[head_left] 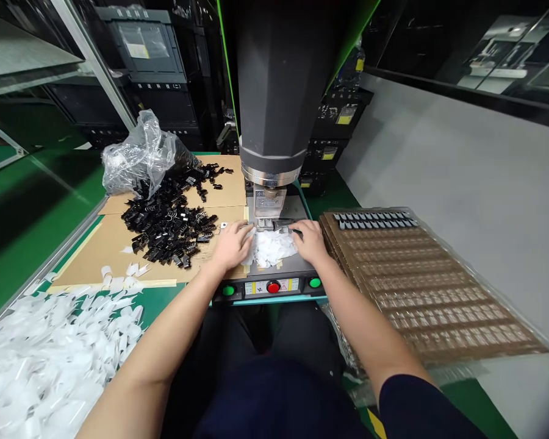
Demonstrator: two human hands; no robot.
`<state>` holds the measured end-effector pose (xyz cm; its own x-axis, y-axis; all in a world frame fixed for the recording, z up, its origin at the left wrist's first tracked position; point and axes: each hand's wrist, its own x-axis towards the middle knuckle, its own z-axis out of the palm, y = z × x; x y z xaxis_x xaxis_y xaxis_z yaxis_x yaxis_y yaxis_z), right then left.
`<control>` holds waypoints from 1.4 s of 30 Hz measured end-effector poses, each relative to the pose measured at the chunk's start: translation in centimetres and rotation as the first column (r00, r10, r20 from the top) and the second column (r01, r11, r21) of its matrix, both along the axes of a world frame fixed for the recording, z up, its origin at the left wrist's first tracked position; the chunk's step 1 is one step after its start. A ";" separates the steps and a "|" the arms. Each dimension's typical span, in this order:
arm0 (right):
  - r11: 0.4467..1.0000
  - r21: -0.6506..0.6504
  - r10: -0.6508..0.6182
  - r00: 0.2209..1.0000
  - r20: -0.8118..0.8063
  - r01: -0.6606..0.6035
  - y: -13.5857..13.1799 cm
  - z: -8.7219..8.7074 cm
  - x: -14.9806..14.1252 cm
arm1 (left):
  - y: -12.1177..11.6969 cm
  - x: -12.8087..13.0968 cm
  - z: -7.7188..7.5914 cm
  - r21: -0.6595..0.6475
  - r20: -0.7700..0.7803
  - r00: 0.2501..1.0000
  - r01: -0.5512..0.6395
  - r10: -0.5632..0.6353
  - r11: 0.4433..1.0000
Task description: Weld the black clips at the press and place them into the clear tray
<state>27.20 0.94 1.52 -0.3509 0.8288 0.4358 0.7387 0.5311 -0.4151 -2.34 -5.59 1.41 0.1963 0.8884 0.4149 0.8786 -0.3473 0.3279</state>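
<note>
Both hands rest at the base of a press, on either side of a small fixture (266, 224) under the press head (271, 201). My left hand (232, 245) has bent fingers drawn together at the fixture's left edge; what they hold, if anything, is hidden. My right hand (310, 241) is at the fixture's right side, fingertips closed near a slim dark pointed piece I cannot identify. Between the hands lies a heap of small white film pieces (271, 249). Light-coloured parts sit in the fixture, too small to make out.
Small black plastic parts (167, 225) pile up on cardboard (91, 259) at left, beside a clear plastic bag (139, 152). White scraps (46, 366) cover the lower left. Stacked trays (439, 286) stand at right, with parts in the far rows. A red button (273, 286) sits between green ones.
</note>
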 end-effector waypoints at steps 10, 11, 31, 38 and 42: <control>0.990 -0.075 0.126 0.986 0.109 -0.119 -3.0 -2.8 2.8 | -9.0 -3.1 -2.8 0.098 0.201 0.973 -0.138 0.117 0.985; 0.990 -0.072 0.125 0.986 0.107 -0.117 -3.0 -2.8 2.7 | -9.4 -3.2 -2.9 0.098 0.199 0.973 -0.143 0.121 0.985; 0.999 0.034 0.040 0.998 0.043 -0.042 -3.9 -3.8 3.4 | -11.7 -10.2 -1.0 0.149 0.306 0.814 -0.553 0.494 0.820; 0.994 0.110 0.035 0.997 -0.065 -0.028 -3.5 -2.9 2.0 | -12.9 -12.4 -1.1 0.003 0.170 0.737 -0.664 0.654 0.747; 0.987 0.080 0.148 0.983 -0.105 -0.140 -4.7 -1.0 -3.9 | -12.8 -11.4 -1.1 -0.080 0.050 0.742 -0.664 0.668 0.743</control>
